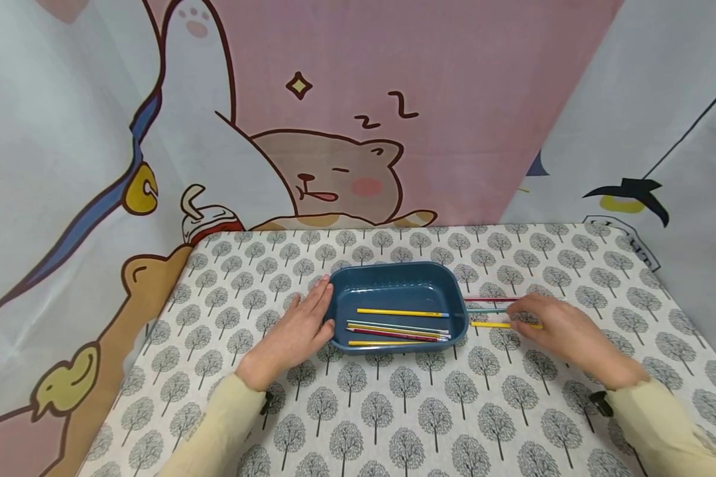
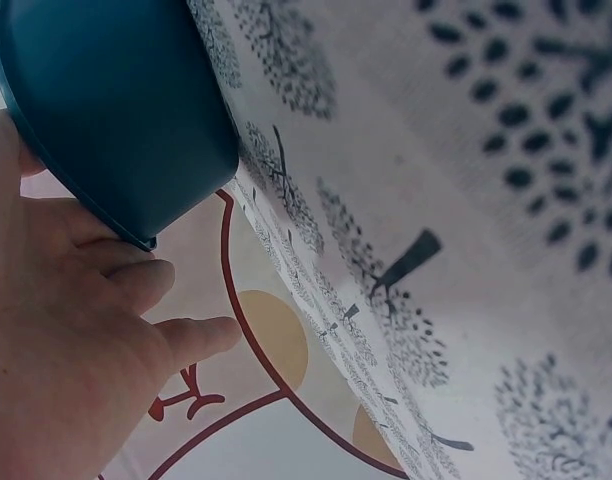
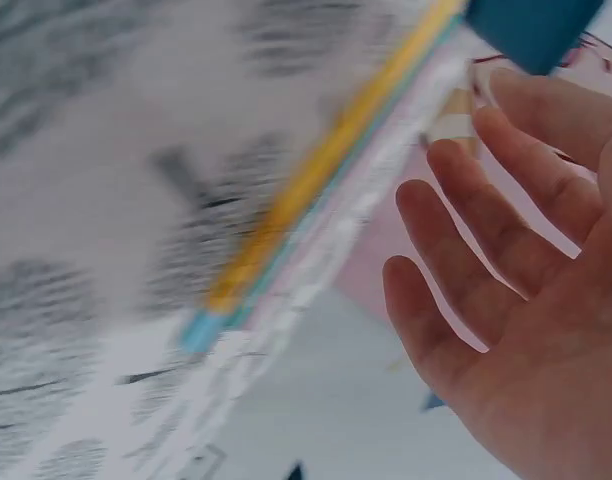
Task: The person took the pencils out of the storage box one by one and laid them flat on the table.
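Observation:
A dark blue plastic tray stands on the cloth, holding several pencils. A yellow pencil lies apart across its middle; a dark red pencil is among those by the near wall. My left hand touches the tray's left rim with extended fingers, also seen in the left wrist view against the blue wall. Right of the tray lie a red pencil, a teal pencil and a yellow pencil. Over these my right hand hovers, fingers spread and loosely bent, gripping nothing.
A white cloth with a grey tree print covers the table. Behind it hangs a pink curtain with cartoon animals, and pale printed fabric closes off the right side.

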{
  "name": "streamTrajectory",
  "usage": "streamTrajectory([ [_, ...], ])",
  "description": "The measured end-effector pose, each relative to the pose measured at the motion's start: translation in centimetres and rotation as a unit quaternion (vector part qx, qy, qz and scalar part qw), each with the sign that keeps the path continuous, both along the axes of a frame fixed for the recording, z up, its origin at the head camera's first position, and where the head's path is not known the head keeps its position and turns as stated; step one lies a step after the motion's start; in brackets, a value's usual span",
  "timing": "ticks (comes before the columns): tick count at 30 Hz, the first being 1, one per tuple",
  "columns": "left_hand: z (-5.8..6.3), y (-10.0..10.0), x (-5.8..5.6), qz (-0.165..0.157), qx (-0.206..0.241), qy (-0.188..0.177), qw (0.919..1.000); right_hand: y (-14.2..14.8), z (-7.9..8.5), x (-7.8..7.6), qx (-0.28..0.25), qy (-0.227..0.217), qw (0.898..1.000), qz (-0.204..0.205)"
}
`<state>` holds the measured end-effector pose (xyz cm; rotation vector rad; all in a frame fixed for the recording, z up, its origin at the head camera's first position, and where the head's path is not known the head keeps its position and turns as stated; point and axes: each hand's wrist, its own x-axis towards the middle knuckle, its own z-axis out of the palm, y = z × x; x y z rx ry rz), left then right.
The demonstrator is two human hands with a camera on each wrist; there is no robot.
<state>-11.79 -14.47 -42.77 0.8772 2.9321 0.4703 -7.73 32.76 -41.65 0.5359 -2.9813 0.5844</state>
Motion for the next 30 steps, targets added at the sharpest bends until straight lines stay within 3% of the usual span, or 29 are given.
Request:
streamTrajectory([
  [7, 0.0, 0.0, 0.1, 0.002, 0.002, -0.002, 1.0000, -3.3, 2.9, 0.4, -0.056, 0.042, 0.997, 0.014],
  [12, 0.0, 0.0, 0.1, 0.002, 0.003, 0.001, 1.0000, -5.9, 3.9, -0.1, -0.092, 0.046, 0.994, 0.033],
  [19, 0.0, 0.0, 0.1, 0.002, 0.002, 0.000, 1.0000, -9.0, 3.6, -1.5, -0.149, 0.015, 0.987, 0.061],
  [30, 0.0, 0.1, 0.0, -0.001, -0.001, 0.004, 1.0000, -13.6, 2.0, -4.0, -0.187, -0.055, 0.978, 0.080],
])
